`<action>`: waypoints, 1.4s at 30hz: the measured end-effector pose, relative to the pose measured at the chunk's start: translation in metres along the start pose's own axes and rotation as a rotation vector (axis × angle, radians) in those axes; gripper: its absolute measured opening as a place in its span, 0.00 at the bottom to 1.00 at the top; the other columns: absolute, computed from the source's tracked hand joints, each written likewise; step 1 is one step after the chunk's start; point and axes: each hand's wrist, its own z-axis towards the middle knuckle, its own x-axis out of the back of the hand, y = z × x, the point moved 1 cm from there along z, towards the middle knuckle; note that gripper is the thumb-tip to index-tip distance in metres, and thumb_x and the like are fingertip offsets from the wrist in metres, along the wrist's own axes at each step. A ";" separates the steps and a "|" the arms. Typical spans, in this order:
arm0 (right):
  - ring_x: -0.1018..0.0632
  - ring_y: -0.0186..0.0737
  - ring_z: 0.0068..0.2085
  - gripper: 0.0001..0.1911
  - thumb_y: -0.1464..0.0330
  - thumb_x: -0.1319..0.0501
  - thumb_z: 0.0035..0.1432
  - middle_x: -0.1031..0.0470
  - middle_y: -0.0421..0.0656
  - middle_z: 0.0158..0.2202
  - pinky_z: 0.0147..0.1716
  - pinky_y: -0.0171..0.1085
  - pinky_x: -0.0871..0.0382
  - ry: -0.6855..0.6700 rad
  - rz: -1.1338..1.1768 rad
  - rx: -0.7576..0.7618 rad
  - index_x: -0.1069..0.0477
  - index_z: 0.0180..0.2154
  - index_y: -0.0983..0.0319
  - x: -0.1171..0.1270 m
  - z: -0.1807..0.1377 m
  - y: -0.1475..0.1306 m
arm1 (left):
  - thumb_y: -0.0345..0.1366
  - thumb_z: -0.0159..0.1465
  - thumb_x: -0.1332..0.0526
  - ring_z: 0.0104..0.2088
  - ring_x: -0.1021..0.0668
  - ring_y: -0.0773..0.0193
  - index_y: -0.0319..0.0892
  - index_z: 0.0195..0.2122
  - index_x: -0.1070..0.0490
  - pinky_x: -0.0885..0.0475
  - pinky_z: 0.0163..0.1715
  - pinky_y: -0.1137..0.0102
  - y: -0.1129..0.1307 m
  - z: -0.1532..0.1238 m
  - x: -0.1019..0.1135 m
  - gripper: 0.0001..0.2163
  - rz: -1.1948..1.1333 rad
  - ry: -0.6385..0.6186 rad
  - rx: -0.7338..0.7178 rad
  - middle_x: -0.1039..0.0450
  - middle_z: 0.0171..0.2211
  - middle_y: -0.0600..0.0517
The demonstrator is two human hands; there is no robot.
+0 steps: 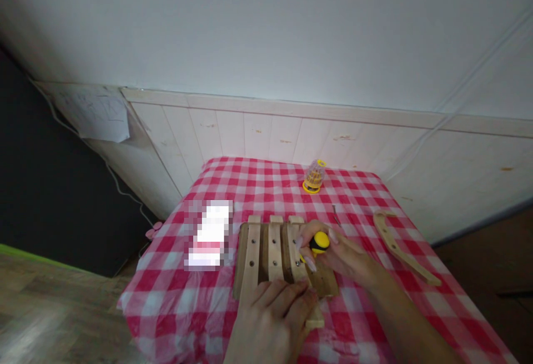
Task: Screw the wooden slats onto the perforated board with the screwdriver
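Note:
My right hand [328, 247] is closed round a screwdriver with a yellow and black handle [320, 242]. Its tip points down at a screw in the rightmost of three curved wooden slats [275, 247], though the fingers hide part of the shaft. Under the slats lies a brown wooden board [325, 283], and dark screws sit in pairs in the slats. My left hand [277, 308] presses over the near ends of the slats, its fingers curled round the rightmost one.
A loose curved wooden piece [393, 246] lies on the right of the checked tablecloth [258, 180]. Toward the wall stands a clear case of yellow bits [315, 176]. A small thin metal item [335, 215] lies beyond my right hand. A blurred-out white object [211, 236] is at left.

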 end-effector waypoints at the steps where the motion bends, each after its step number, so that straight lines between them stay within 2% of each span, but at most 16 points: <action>1: 0.32 0.38 0.32 0.25 0.48 0.49 0.72 0.33 0.41 0.32 0.34 0.38 0.38 0.008 -0.038 0.011 0.26 0.47 0.60 0.001 0.000 -0.002 | 0.31 0.71 0.37 0.42 0.15 0.62 0.46 0.50 0.22 0.18 0.41 0.69 0.000 0.000 0.000 0.09 -0.002 -0.002 -0.002 0.16 0.48 0.54; 6: 0.27 0.44 0.40 0.22 0.48 0.46 0.70 0.30 0.45 0.37 0.42 0.43 0.33 0.006 -0.267 0.134 0.27 0.43 0.59 0.000 0.001 -0.008 | 0.31 0.71 0.36 0.42 0.15 0.63 0.45 0.49 0.22 0.18 0.40 0.69 0.000 0.000 0.000 0.08 -0.002 -0.003 -0.006 0.16 0.48 0.53; 10: 0.27 0.42 0.46 0.13 0.54 0.39 0.68 0.31 0.44 0.43 0.46 0.42 0.31 -0.021 -0.227 0.233 0.31 0.44 0.56 -0.005 0.002 -0.007 | 0.33 0.72 0.38 0.40 0.14 0.63 0.45 0.48 0.22 0.18 0.39 0.69 0.001 0.003 0.001 0.06 -0.026 0.039 -0.003 0.15 0.46 0.55; 13: 0.24 0.38 0.45 0.11 0.60 0.37 0.69 0.31 0.43 0.48 0.42 0.40 0.29 -0.082 -0.087 0.195 0.37 0.45 0.54 -0.010 0.000 -0.004 | 0.34 0.74 0.41 0.37 0.14 0.63 0.45 0.47 0.22 0.18 0.36 0.69 0.002 0.006 0.003 0.07 -0.030 0.093 0.002 0.15 0.44 0.56; 16: 0.26 0.34 0.34 0.11 0.60 0.41 0.72 0.29 0.40 0.40 0.31 0.33 0.34 -0.105 0.004 0.117 0.44 0.43 0.53 -0.015 -0.002 -0.001 | 0.34 0.75 0.41 0.36 0.15 0.63 0.44 0.46 0.22 0.18 0.34 0.70 0.003 0.006 0.004 0.08 -0.025 0.090 -0.003 0.15 0.41 0.55; 18: 0.34 0.32 0.27 0.14 0.55 0.41 0.71 0.33 0.35 0.31 0.26 0.32 0.42 -0.067 -0.023 0.114 0.43 0.42 0.54 -0.016 -0.002 -0.001 | 0.33 0.73 0.39 0.38 0.15 0.63 0.45 0.48 0.22 0.18 0.37 0.70 0.002 0.004 0.003 0.07 -0.020 0.061 -0.005 0.15 0.42 0.55; 20: 0.41 0.33 0.25 0.22 0.45 0.41 0.66 0.38 0.34 0.29 0.25 0.34 0.45 -0.048 -0.060 0.102 0.39 0.43 0.56 -0.015 -0.001 -0.001 | 0.31 0.72 0.37 0.41 0.15 0.63 0.45 0.49 0.22 0.18 0.40 0.70 0.001 0.002 0.002 0.08 -0.012 0.028 -0.001 0.15 0.45 0.55; 22: 0.41 0.35 0.26 0.32 0.37 0.49 0.64 0.40 0.36 0.28 0.26 0.36 0.45 -0.059 -0.053 0.051 0.32 0.44 0.59 -0.013 -0.001 0.000 | 0.30 0.71 0.37 0.42 0.15 0.63 0.45 0.49 0.22 0.18 0.42 0.70 0.000 0.001 0.001 0.08 -0.014 0.008 0.004 0.16 0.47 0.54; 24: 0.38 0.37 0.28 0.36 0.39 0.57 0.68 0.40 0.38 0.28 0.29 0.38 0.41 -0.054 -0.028 0.007 0.27 0.43 0.61 -0.011 -0.001 0.003 | 0.30 0.71 0.37 0.42 0.15 0.63 0.45 0.49 0.22 0.18 0.42 0.70 0.000 0.001 0.001 0.08 -0.024 0.018 0.007 0.16 0.47 0.54; 26: 0.35 0.39 0.30 0.34 0.44 0.59 0.72 0.37 0.40 0.29 0.33 0.40 0.38 -0.036 -0.045 0.004 0.26 0.39 0.61 -0.011 -0.002 0.003 | 0.31 0.72 0.38 0.40 0.14 0.63 0.45 0.48 0.22 0.18 0.40 0.70 0.001 0.002 0.002 0.07 -0.031 0.042 0.006 0.15 0.46 0.54; 29: 0.31 0.41 0.35 0.29 0.48 0.55 0.74 0.34 0.41 0.31 0.40 0.42 0.35 -0.067 -0.139 0.037 0.26 0.36 0.59 -0.011 -0.002 -0.001 | 0.33 0.73 0.39 0.37 0.14 0.63 0.45 0.47 0.21 0.18 0.37 0.70 0.002 0.004 0.003 0.07 -0.026 0.075 0.003 0.15 0.43 0.55; 33: 0.29 0.42 0.42 0.24 0.49 0.49 0.72 0.33 0.44 0.39 0.49 0.44 0.34 -0.089 -0.243 0.128 0.25 0.38 0.58 -0.009 0.001 -0.010 | 0.34 0.74 0.40 0.38 0.14 0.62 0.44 0.46 0.21 0.18 0.37 0.70 0.003 0.006 0.004 0.07 -0.041 0.081 -0.001 0.15 0.44 0.55; 36: 0.28 0.44 0.50 0.19 0.51 0.46 0.72 0.31 0.46 0.46 0.54 0.46 0.35 -0.076 -0.221 0.158 0.26 0.42 0.57 -0.006 0.003 -0.012 | 0.34 0.75 0.42 0.38 0.14 0.62 0.45 0.45 0.21 0.18 0.37 0.70 0.003 0.006 0.005 0.09 -0.040 0.095 0.001 0.15 0.44 0.56; 39: 0.25 0.43 0.51 0.14 0.54 0.43 0.71 0.28 0.47 0.48 0.52 0.46 0.31 -0.128 -0.141 0.154 0.29 0.46 0.56 -0.006 0.001 -0.009 | 0.34 0.75 0.42 0.37 0.14 0.63 0.45 0.45 0.21 0.18 0.36 0.70 0.003 0.007 0.006 0.09 -0.038 0.103 0.007 0.15 0.43 0.56; 42: 0.21 0.38 0.41 0.11 0.57 0.40 0.71 0.24 0.45 0.45 0.41 0.40 0.27 -0.201 -0.029 0.101 0.35 0.48 0.54 -0.006 -0.004 -0.004 | 0.35 0.75 0.42 0.33 0.15 0.62 0.44 0.44 0.21 0.19 0.33 0.70 0.003 0.008 0.005 0.10 -0.030 0.110 0.000 0.14 0.39 0.55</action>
